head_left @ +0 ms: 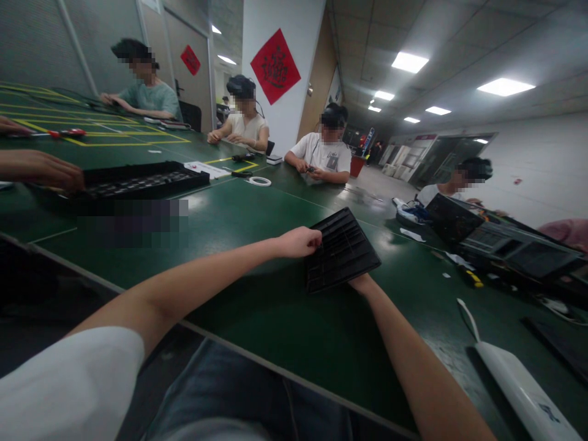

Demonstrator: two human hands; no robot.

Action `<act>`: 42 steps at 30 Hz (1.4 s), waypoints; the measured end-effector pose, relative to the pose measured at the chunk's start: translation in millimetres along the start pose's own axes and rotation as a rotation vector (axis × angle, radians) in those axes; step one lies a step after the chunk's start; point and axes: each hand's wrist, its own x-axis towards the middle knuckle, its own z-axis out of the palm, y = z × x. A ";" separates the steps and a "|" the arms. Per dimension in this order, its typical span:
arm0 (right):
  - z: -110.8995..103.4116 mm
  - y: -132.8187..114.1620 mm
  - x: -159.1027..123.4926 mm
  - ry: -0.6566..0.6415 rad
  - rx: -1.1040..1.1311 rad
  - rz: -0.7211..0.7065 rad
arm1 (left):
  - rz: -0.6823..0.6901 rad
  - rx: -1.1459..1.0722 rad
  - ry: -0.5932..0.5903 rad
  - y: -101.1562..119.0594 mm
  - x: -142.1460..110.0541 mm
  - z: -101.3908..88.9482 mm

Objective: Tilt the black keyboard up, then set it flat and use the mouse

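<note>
A black plastic grid tray (pixel 345 248) is tilted up on the green table (pixel 275 318) in front of me. My left hand (pixel 299 241) is closed on the tray's upper left edge, fingers curled over it. My right hand (pixel 359 283) is under the tray's lower edge, mostly hidden behind it; only the wrist and heel of the hand show, so its fingers are out of sight. Both of my forearms stretch forward from the lower part of the view.
A co-worker's hand (pixel 43 170) rests by a long black tray (pixel 147 179) at the left. Several people sit round the table. Black electronic units (pixel 514 242), a yellow-handled tool (pixel 472 278) and a white device (pixel 523 386) lie at the right. A white tape ring (pixel 260 181) lies mid-table.
</note>
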 end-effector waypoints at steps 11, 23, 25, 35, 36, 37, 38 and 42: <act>-4.0 -5.9 -1.4 -0.034 0.052 -0.025 | 0.132 0.212 0.004 3.8 -2.6 3.0; -5.8 3.2 -6.0 -0.038 0.011 -0.009 | -0.064 0.068 0.078 -4.5 5.6 8.8; -6.3 7.9 -6.2 -0.035 0.005 -0.001 | -0.077 0.085 0.074 -2.9 5.5 11.7; -4.1 -0.3 -1.4 -0.015 0.032 -0.015 | 0.073 0.037 0.038 -7.4 2.2 1.6; -4.0 -2.9 -1.7 -0.013 0.035 -0.009 | 0.085 0.024 0.042 -8.2 2.0 0.9; -3.8 -5.6 -2.0 -0.010 0.039 -0.007 | 0.083 -0.007 0.054 -9.0 2.3 1.0; -3.4 -8.6 -2.2 -0.008 0.045 -0.009 | 0.052 -0.068 0.078 -9.9 3.1 1.9; -1.7 -19.0 -2.1 -0.049 0.073 -0.046 | -0.316 -0.627 0.228 -14.3 10.6 10.2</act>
